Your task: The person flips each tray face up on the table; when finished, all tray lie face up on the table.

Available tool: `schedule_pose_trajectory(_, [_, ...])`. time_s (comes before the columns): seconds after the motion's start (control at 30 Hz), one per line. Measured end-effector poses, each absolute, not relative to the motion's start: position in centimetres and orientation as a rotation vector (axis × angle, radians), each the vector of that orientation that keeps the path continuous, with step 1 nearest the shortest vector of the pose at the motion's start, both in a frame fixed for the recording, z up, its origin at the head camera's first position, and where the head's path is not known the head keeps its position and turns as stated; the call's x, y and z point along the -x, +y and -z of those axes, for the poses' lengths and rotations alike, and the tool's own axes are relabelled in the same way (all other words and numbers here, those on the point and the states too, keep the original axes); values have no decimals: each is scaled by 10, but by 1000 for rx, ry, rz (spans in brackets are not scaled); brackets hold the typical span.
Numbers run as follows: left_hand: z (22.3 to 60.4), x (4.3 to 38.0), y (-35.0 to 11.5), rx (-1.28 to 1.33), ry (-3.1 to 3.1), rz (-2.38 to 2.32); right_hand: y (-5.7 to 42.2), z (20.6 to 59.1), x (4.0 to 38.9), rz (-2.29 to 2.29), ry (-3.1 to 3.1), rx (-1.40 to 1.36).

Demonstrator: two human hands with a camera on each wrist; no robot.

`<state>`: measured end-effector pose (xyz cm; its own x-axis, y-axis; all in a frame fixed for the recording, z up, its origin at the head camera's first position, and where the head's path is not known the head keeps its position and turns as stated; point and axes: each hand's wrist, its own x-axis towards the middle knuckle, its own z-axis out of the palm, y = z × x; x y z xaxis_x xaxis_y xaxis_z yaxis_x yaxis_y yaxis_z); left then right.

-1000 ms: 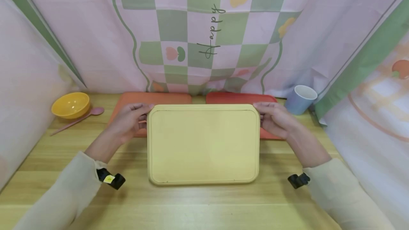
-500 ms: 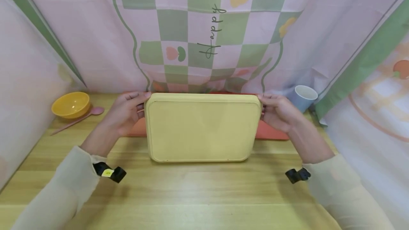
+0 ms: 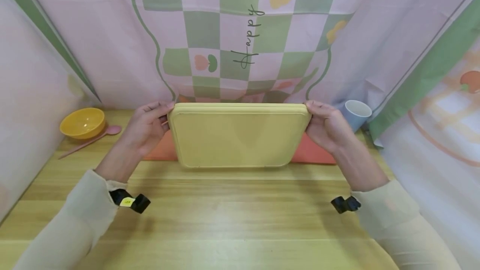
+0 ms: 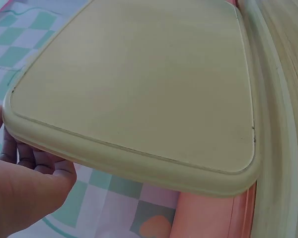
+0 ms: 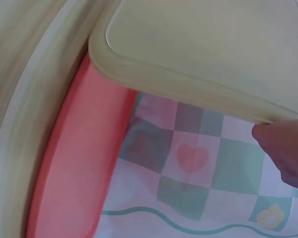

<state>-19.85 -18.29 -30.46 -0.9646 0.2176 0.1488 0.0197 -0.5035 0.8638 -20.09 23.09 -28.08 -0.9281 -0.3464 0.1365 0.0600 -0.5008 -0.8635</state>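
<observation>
A pale yellow rectangular tray (image 3: 236, 141) is tilted up in front of me, its flat underside facing the head camera. My left hand (image 3: 148, 126) grips its upper left corner, the thumb on the edge and fingers curled behind. At the upper right corner my right hand (image 3: 328, 126) grips it the same way. Behind the tray and partly covered by it lie an orange tray (image 3: 161, 149) on the left and a red tray (image 3: 315, 151) on the right. The left wrist view shows the fingers (image 4: 35, 156) bent under the yellow tray's edge.
On the left of the wooden table (image 3: 240, 216) a yellow bowl (image 3: 83, 123) stands beside a pink spoon (image 3: 91, 141). A blue cup (image 3: 357, 116) stands at the back right. A checkered cloth (image 3: 240, 32) hangs behind the table.
Both hands have moved the yellow tray away from me, toward the back. It has tipped so that its underside looks shorter, and it now covers more of the trays behind.
</observation>
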Motion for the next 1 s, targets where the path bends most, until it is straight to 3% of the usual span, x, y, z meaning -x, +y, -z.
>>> schedule_pose_trajectory(0.57, [305, 198, -179, -366, 1520, -2698, 220, 280, 192, 2639, 1578, 571])
schedule_pose_trajectory(0.8, [307, 202, -174, -166, 1596, -2608, 214, 281, 189, 2693, 1619, 529])
schedule_pose_trajectory(1.0, [308, 200, -184, -65, 1609, -2277, 217, 291, 192, 2756, 1548, 733])
